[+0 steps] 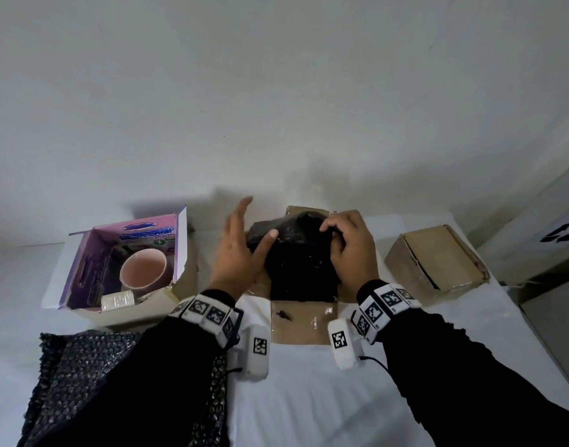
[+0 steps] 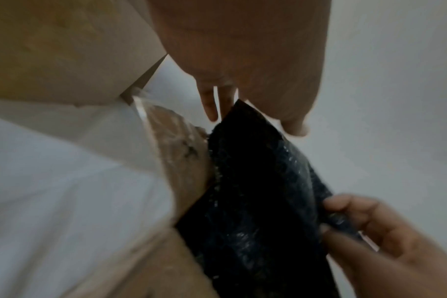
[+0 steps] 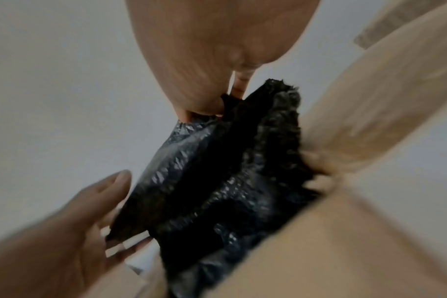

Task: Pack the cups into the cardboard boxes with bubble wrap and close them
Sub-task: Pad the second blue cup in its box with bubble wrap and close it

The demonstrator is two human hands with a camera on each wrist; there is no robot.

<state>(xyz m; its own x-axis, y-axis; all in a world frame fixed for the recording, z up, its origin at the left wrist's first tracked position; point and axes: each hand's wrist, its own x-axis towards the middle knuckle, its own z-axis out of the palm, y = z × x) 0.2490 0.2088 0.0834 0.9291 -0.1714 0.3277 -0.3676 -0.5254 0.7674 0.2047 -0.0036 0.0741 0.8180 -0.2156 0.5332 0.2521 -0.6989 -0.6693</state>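
Observation:
A bundle of black bubble wrap (image 1: pixel 299 262) sits in the open middle cardboard box (image 1: pixel 302 321); whatever it wraps is hidden. My right hand (image 1: pixel 347 240) pinches the top of the wrap (image 3: pixel 230 181) with curled fingers (image 3: pixel 239 86). My left hand (image 1: pixel 244 233) is spread, its fingers straight, with only the thumb touching the bundle's left side; in the right wrist view its fingers (image 3: pixel 110 189) lie beside the wrap. A pink cup (image 1: pixel 143 269) stands bare in the purple-lined box (image 1: pixel 83 269) on the left.
A shut cardboard box (image 1: pixel 438 256) lies at the right. A loose sheet of black bubble wrap (image 1: pixel 83 366) is spread at the near left under my left sleeve. A small clear packet (image 1: pixel 118 300) sits in the purple box. White table (image 1: pixel 309 398); a wall rises close behind.

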